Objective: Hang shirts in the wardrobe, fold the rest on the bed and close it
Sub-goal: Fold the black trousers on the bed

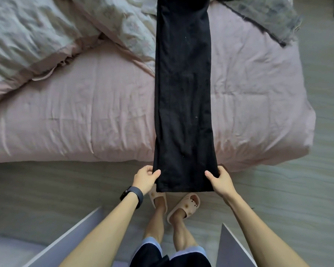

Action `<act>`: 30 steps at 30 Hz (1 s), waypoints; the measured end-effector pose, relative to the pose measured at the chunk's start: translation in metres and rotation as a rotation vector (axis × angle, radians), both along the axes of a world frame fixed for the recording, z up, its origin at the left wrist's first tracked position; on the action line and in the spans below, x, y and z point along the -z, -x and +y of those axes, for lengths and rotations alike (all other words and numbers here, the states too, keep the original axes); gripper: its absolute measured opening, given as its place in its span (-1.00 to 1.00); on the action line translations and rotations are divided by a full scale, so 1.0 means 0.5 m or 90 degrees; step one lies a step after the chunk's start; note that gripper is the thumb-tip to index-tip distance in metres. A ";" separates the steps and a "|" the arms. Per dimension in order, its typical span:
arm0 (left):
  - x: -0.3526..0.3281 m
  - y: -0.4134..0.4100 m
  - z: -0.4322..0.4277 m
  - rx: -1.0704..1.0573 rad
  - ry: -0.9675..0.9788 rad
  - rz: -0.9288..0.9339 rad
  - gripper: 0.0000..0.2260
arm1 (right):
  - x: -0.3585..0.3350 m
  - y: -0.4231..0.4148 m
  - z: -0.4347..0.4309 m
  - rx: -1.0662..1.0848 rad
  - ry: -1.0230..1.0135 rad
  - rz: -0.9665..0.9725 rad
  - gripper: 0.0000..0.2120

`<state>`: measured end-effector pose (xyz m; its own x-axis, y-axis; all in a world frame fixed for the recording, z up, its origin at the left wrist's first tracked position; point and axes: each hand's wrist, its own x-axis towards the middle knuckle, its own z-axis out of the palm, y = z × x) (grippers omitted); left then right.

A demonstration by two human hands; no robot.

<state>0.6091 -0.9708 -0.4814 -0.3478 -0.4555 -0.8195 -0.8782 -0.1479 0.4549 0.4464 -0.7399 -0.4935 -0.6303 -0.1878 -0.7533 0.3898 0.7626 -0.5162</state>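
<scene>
Holding the trousers (pixel 183 93) by their near end, we keep them stretched as one long, narrow strip up the middle of the bed (pixel 85 116). The cloth is matt black, faintly creased, with a few pale specks of lint. It widens a little toward the straight hem, which hangs past the bed's edge above the floor (pixel 278 199). The far end runs out of the top of the view.

Our left hand (pixel 146 178) pinches the left side edge just above the hem, thumb on top and fingers curled under. Our right hand (pixel 219 180) pinches the right edge the same way.

The bed wears a soft pink cover, quilted in broad panels and finely wrinkled, rounded at its corner. A crumpled quilt (pixel 37 41), pale grey with a faded pattern and a pink border, is heaped on the left, its corner touching the trousers' left side. A grey blanket (pixel 262 18) with a dark frayed edge lies at the far right.

On our left wrist sits a dark, smooth band (pixel 132 196), and a thin ring (pixel 146 167) shows on one finger. Below the hem stand our beige, thick-soled slippers (pixel 183 208) on grey wood-grain floor, and dark shorts (pixel 152 253) with pale blue hems. Two flat, pale panels (pixel 66 243) angle in from the lower corners; we cannot tell what they belong to.
</scene>
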 end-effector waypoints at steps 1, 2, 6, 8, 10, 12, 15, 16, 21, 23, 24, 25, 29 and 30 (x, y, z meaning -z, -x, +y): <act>-0.008 -0.001 0.002 -0.010 0.007 0.010 -0.75 | -0.006 -0.005 0.002 0.011 0.010 -0.002 -0.80; -0.020 -0.003 0.006 -0.013 0.016 0.025 -0.67 | -0.015 -0.010 0.006 0.027 0.021 0.001 -0.79; -0.034 -0.006 0.027 0.081 0.088 0.043 -0.64 | -0.034 -0.022 0.016 0.103 0.034 0.064 -0.82; -0.031 -0.004 0.038 0.138 0.130 0.011 -0.76 | -0.039 -0.022 0.017 0.120 0.048 0.085 -0.83; -0.023 0.004 0.049 0.163 0.164 -0.031 -0.84 | -0.035 -0.022 0.019 0.128 0.086 0.078 -0.84; -0.022 0.011 0.056 0.158 0.202 -0.054 -0.88 | -0.032 -0.024 0.020 0.145 0.127 0.053 -0.82; -0.023 0.010 0.065 0.136 0.246 -0.063 -0.92 | -0.020 -0.028 0.026 0.149 0.150 0.019 -0.88; -0.024 0.005 0.068 0.145 0.255 -0.066 -0.90 | -0.016 -0.030 0.029 0.140 0.147 0.010 -0.89; -0.011 -0.016 0.068 0.179 0.221 -0.077 -0.70 | -0.013 -0.034 0.035 0.093 0.114 0.002 -0.89; -0.005 -0.016 0.071 0.202 0.227 -0.054 -0.82 | -0.019 -0.039 0.034 0.065 0.106 0.021 -0.90; -0.004 -0.013 0.070 0.203 0.239 -0.045 -0.88 | -0.021 -0.041 0.032 0.046 0.098 0.038 -0.90; -0.004 -0.009 0.069 0.200 0.255 -0.041 -0.91 | -0.024 -0.041 0.032 0.025 0.088 0.057 -0.90; -0.002 0.008 0.056 0.167 0.228 -0.028 -0.84 | -0.025 -0.039 0.039 0.029 0.063 0.086 -0.92; 0.000 0.012 0.052 0.130 0.202 -0.019 -0.84 | -0.021 -0.036 0.042 0.042 0.060 0.084 -0.93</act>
